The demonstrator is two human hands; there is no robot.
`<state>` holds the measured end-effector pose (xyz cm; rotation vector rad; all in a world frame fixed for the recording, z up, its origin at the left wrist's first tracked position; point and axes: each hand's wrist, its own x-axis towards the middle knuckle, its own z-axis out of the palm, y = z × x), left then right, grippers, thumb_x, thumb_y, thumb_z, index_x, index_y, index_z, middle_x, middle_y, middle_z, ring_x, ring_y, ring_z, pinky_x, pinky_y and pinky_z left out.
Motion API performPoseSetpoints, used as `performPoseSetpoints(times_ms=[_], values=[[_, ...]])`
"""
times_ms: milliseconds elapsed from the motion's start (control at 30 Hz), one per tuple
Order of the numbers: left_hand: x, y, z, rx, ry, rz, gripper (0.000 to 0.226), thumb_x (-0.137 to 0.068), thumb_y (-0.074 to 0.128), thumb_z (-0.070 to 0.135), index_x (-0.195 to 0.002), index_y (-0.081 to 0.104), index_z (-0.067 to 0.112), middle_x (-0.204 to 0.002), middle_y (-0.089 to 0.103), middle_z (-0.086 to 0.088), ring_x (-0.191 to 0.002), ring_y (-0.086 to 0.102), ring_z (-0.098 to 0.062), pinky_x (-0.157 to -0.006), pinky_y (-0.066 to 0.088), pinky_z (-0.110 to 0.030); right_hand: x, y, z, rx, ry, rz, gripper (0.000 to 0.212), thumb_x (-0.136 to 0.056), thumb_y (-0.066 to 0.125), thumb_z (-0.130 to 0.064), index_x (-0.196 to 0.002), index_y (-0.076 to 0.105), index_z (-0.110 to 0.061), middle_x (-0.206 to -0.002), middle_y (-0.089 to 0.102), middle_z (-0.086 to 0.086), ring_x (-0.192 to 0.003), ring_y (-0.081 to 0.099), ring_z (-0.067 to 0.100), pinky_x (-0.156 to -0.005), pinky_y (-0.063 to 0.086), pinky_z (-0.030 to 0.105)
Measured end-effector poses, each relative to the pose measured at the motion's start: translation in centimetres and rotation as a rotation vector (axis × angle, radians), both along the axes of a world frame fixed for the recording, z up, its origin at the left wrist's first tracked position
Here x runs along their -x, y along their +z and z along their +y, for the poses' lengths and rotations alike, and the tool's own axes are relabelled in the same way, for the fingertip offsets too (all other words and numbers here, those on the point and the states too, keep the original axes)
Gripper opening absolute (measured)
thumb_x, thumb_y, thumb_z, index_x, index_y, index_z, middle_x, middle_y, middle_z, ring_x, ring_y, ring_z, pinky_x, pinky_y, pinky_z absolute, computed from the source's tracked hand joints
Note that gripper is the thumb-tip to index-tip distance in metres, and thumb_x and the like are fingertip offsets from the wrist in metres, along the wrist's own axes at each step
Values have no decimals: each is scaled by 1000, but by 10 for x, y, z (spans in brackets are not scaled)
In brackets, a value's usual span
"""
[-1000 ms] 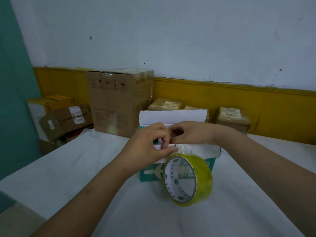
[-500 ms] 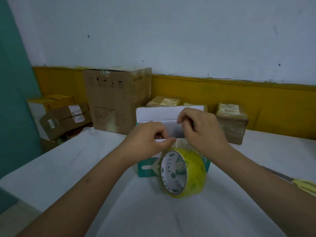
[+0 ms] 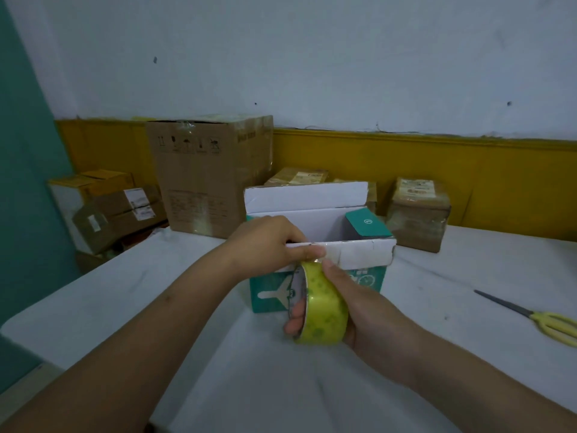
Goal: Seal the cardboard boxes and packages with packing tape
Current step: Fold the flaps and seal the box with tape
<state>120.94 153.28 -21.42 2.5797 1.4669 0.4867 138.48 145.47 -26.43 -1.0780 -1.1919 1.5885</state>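
**Kid:** What is the biggest thing there?

**Me:** The white table. It is under both my hands and goes out on all sides.

**Kid:** And after that?

**Me:** A tall brown box. It stands past my left hand, back by the wall.

**Kid:** Which box are you working on?

**Me:** The green box with the white plane on it. It sits right in front of my hands and its top is open. The far flap stands up, and a green side flap folds in on the right. My left hand pinches the near flap, with my thumb on the front and my fingers curled over the edge.

**Kid:** What else is near?

**Me:** A brown parcel, past my right hand and behind the green box. Yellow scissors lie well off to the right of that hand, flat on the table.

**Kid:** Where is the tape?

**Me:** In my right hand. My fingers go through the hole of the tape roll and my thumb lies on top, so I hold it tight. The roll is up off the table, in front of the green box. Its top is just under my left thumb, close to the near flap.
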Motion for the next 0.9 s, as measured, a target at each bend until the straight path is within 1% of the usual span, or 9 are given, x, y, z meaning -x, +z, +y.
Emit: performPoseSetpoints(times_ms=[100,233,333,400,467,567,667,767,900], values=[[-4,-8,3,-153,42,62,69,-84,31,79,-83,75,26,-73,69,5,-66,58,-7,-54,44,-33,9,-11,-2,32,-7,-24,57,-94,43,-60,-84,79,-17,-90,76,16,-80,75,31,-76,60,38],[-3,-8,5,-192,54,52,51,-93,39,69,-81,70,31,-76,68,9,-71,59,-7,-58,45,-30,13,-15,-3,94,34,18,54,-89,54,-57,-85,79,-10,-92,74,20,-79,73,33,-81,58,43],[8,-8,-2,-206,-100,-30,27,-99,43,56,-113,62,42,-102,66,22,-92,60,-3,-68,44,-24,16,-15,-7,72,90,28,50,-78,64,-58,-78,80,-10,-92,74,21,-82,74,33,-74,58,36],[18,-7,-9,-277,-240,34,44,-98,45,42,-142,43,43,-120,56,22,-103,55,-5,-82,40,-26,18,-18,-10,51,126,45,49,-74,67,-54,-75,79,-6,-88,74,21,-79,74,32,-68,58,31],[25,-5,-13,-423,-376,251,64,-94,47,38,-155,26,35,-133,50,8,-116,49,-12,-94,37,-31,19,-21,-13,15,157,19,48,-77,65,-54,-76,79,-8,-87,75,19,-81,75,31,-69,58,29],[30,2,-18,-503,-463,452,83,-88,51,42,-159,11,28,-149,39,1,-133,39,-19,-107,33,-37,18,-18,-15,-2,168,30,49,-78,62,-54,-75,79,-9,-88,75,19,-82,75,30,-70,58,28],[28,0,-23,-566,-441,555,85,-86,55,36,-159,14,22,-154,38,0,-138,38,-20,-108,36,-41,16,-17,-17,2,164,61,49,-77,63,-51,-75,77,-4,-87,75,21,-77,75,29,-65,58,26],[22,-7,-30,-628,-395,470,73,-88,66,19,-154,34,15,-149,49,-6,-128,54,-25,-94,51,-39,15,-18,-19,-29,164,61,49,-81,61,-45,-83,73,2,-86,74,22,-76,75,26,-65,57,24],[11,2,-37,-292,-280,305,75,-91,53,0,-154,29,32,-158,35,9,-137,45,-13,-100,44,-25,15,-13,-22,-197,125,-92,41,-79,61,-42,-82,72,-2,-82,76,12,-76,74,18,-69,53,17]])
